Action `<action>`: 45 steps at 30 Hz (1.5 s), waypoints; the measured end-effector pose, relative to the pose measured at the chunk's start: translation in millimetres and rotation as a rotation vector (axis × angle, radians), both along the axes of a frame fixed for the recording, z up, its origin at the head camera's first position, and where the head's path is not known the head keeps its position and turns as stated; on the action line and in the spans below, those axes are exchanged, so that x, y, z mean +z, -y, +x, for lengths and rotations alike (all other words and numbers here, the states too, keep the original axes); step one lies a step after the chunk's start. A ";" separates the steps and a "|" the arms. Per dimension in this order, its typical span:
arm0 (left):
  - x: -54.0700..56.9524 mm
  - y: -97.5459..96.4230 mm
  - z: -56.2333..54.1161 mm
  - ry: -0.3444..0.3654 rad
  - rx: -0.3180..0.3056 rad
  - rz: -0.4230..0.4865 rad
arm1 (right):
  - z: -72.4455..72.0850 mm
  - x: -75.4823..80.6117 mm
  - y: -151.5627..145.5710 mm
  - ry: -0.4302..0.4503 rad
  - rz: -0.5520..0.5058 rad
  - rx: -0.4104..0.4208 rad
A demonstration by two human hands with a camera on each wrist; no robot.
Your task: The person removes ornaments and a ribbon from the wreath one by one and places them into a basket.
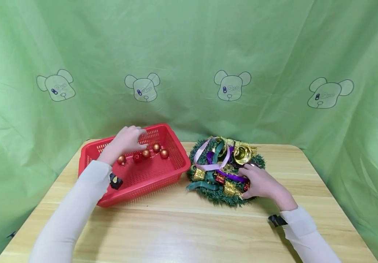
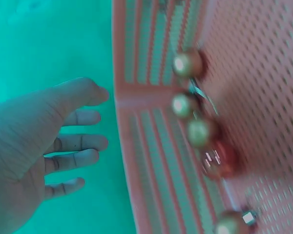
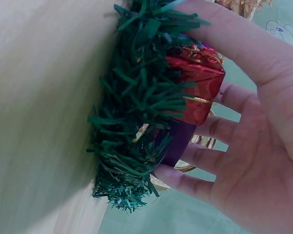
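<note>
My left hand [image 1: 127,140] hovers over the back rim of a red plastic basket [image 1: 149,185], its fingers loosely bent and nothing held. Several gold balls [image 1: 156,147] and a shiny red ball [image 1: 137,157] lie inside the basket. To the right, a green tinsel wreath [image 1: 220,199] lies on the table. My right hand [image 1: 262,184] rests on its right edge, thumb in front and fingers spread over the top, near a small red gift box [image 3: 198,90] and purple ribbon [image 3: 178,144]. A gold bell [image 1: 242,155] and pale pink ribbon [image 1: 197,157] sit on the wreath.
The wooden table [image 1: 176,233] runs up to a green curtain [image 1: 189,47] with mouse-head drawings, which hangs behind and on both sides. The basket's right corner stands close to the wreath's left side. Gold gift boxes [image 1: 230,188] are also on the wreath.
</note>
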State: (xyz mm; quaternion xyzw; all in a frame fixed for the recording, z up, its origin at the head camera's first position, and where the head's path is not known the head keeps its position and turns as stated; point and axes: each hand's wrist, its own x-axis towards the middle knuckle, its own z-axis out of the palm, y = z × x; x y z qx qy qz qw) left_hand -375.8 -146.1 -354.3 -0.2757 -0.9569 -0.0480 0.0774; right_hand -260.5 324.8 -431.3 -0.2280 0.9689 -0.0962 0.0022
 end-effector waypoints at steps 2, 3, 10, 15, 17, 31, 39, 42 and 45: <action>4.4 -13.4 4.3 -0.007 -0.030 0.004 | 0.1 -0.7 -0.5 0.002 0.000 -0.001; 6.7 -20.2 6.7 -0.011 -0.047 0.010 | 0.0 -1.1 -0.6 0.003 -0.001 -0.002; 20.6 -69.0 21.3 -0.032 -0.183 0.058 | -0.6 -2.1 -0.9 -0.003 -0.003 -0.001; 18.6 -107.7 28.6 -0.077 -0.289 0.087 | 0.1 -1.3 -2.0 -0.008 0.004 0.002; 15.5 -123.6 31.4 -0.093 -0.322 0.090 | 0.7 -0.6 -2.1 -0.008 0.003 0.001; 11.9 -216.3 41.5 -0.009 -0.387 0.070 | 0.0 0.8 -2.6 -0.017 0.006 0.010; -3.0 -244.0 29.9 0.103 -0.309 0.066 | -0.7 -0.1 -2.2 -0.034 0.006 0.020; -14.1 -250.8 27.4 0.134 -0.300 0.081 | -0.7 -0.7 -2.1 -0.032 0.005 0.015; -25.4 -255.8 26.6 0.137 -0.283 0.086 | -0.5 -0.9 -2.8 -0.034 0.000 0.015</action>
